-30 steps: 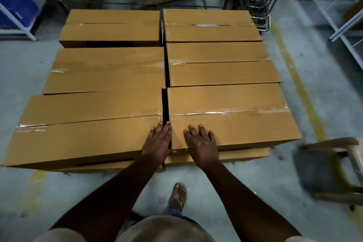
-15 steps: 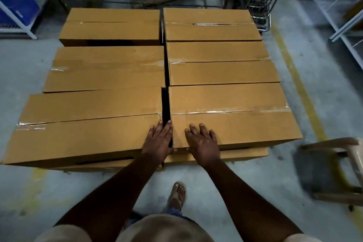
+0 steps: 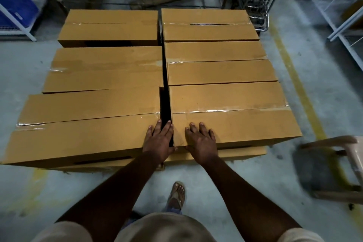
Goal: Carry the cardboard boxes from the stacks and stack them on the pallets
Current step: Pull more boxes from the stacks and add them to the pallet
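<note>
head view shows 6 cardboard boxes [image 3: 110, 68] lying in 2 columns of 3. left hand [image 3: 160, 142] lies flat, fingers straight, on the near left box [image 3: 78, 137] at the gap; right hand [image 3: 202, 143] presses spread fingers on the near right box [image 3: 235, 116].

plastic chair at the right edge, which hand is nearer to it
Right. The right hand lies flat on the near right box, on the plastic chair side; the left hand rests across the gap between boxes, farther away.
</note>
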Available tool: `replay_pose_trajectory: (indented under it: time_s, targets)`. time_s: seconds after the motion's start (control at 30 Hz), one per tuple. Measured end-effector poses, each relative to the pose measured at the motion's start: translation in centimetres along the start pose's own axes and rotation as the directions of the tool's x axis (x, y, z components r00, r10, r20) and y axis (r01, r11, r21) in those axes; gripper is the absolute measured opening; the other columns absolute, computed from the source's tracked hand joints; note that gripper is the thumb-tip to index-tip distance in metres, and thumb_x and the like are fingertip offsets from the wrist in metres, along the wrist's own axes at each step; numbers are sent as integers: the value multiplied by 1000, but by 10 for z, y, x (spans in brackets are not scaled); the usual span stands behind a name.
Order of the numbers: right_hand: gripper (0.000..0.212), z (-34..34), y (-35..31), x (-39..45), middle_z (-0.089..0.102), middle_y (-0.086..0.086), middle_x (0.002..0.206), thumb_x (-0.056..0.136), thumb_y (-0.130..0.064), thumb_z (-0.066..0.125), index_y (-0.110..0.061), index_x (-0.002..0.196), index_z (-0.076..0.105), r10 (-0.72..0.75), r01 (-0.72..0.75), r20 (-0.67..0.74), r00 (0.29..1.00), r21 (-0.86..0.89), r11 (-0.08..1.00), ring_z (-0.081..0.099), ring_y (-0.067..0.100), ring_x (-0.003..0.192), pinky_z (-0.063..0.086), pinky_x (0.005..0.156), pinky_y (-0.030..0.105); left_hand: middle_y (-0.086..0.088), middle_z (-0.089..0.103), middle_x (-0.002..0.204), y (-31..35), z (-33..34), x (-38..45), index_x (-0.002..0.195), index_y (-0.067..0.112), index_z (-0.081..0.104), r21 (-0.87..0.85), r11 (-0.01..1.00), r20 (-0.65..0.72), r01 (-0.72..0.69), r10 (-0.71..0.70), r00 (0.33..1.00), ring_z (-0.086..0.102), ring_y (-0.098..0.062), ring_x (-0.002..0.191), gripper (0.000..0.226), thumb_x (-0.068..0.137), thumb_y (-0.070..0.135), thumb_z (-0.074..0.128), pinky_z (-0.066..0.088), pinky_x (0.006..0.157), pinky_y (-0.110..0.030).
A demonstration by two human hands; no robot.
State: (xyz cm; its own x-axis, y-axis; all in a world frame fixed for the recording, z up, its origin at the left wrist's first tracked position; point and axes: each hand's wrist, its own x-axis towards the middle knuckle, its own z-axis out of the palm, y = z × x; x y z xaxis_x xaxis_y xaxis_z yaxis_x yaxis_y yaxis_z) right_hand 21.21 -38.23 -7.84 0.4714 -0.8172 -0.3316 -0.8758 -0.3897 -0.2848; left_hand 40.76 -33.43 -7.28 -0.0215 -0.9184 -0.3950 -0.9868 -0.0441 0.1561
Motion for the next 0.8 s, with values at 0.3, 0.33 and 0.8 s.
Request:
replay_pose_trajectory:
  time_s: [0.3,0.33,0.8]
  targets:
    - [49,0,-102,2,61,4,147,93,-29,57,-20,140,63,-35,155,-267,963,444,883,50,28,140,38,118,49,-2,34,167,-77,-14,-62,158,18,40,-295,955,-251,-5,-73,965,31,-20,153,64,101,36,62,31,124,-37]
    - [47,2,-118,4,63,4,145,93,-28,59,-18,138,65,-54,182,-273,961,468,865,53,26,137,41,116,46,-2,38,165,-93,-16,-72,156,18,43,-317,948,-265,26,-115,957,34,-20,152,61,101,35,63,32,122,-36]
    - [58,57,-245,48,43,2,158,89,-47,74,-24,139,57,369,-254,-217,904,422,870,35,34,149,29,119,59,-26,43,156,-372,14,-162,144,-2,52,-418,773,-213,477,-593,776,43,-44,142,98,82,73,42,40,112,-59]
